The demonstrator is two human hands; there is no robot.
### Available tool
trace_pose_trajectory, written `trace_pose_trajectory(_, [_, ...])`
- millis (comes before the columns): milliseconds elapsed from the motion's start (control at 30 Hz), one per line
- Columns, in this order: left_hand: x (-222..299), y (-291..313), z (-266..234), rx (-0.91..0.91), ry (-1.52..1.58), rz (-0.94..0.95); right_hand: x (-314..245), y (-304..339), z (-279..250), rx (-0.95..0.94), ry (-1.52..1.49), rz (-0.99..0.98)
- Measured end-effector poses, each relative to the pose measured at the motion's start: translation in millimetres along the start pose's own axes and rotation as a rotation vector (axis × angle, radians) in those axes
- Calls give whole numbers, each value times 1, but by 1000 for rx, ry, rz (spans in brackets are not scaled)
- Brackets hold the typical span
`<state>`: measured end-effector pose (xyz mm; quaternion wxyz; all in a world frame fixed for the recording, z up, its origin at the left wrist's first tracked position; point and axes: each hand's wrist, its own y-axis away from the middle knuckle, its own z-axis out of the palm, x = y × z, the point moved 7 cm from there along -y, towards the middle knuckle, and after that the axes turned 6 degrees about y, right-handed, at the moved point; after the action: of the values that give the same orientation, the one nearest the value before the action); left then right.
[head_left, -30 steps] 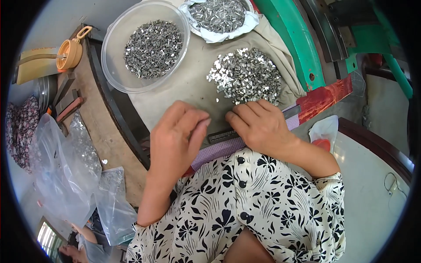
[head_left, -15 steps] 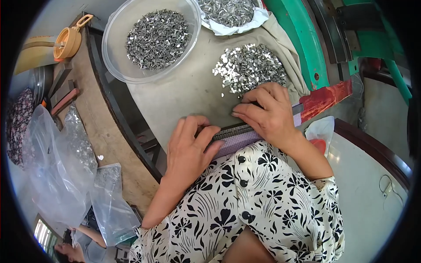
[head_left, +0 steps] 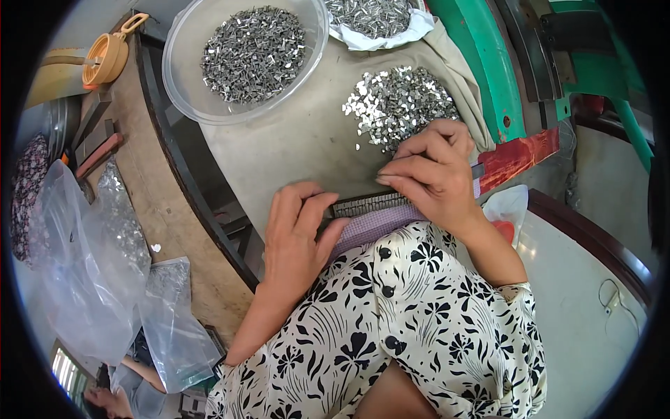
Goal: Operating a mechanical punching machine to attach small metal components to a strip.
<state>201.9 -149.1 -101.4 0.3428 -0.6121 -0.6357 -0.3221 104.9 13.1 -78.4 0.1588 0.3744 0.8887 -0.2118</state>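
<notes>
evidently the fine work sits right in front of the person, and from the head view i see two hands at a dark strip [head_left: 366, 204] lined with small metal bits. it lies along the near edge of the grey-brown cloth [head_left: 279, 153], just beyond a purple checked cloth [head_left: 377, 225]. the left hand [head_left: 296, 227] curls at the strip's left end, thumb and forefinger apart; i can't tell whether it grips. the right hand [head_left: 440, 174] has thumb and forefinger pinched together over the strip; whether a bit sits between them is too small to tell.

as i judge it, a nudge from either hand could tilt the strip and unseat its row, and the right wrist, swinging outward, could scatter the loose heap [head_left: 405, 105] close behind it.

counting: one strip, one loose heap, one clear tub [head_left: 183, 56] of metal pieces, one white-lined bowl [head_left: 391, 42] of thin slivers, one chip [head_left: 358, 147] lying just apart from the heap. the bits themselves are too many to count.
</notes>
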Motion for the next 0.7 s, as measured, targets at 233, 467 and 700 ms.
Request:
trace_pose_trajectory(233, [-14, 12, 3, 59, 199, -96, -1, 8, 11, -28, 69, 16])
trace_pose_trajectory(467, [-18, 11, 1, 57, 268, -141, -9, -5, 13, -170, -160, 119])
trace_pose_trajectory(700, [-20, 13, 2, 114, 305, -125, -27, -8, 31, -283, -184, 106])
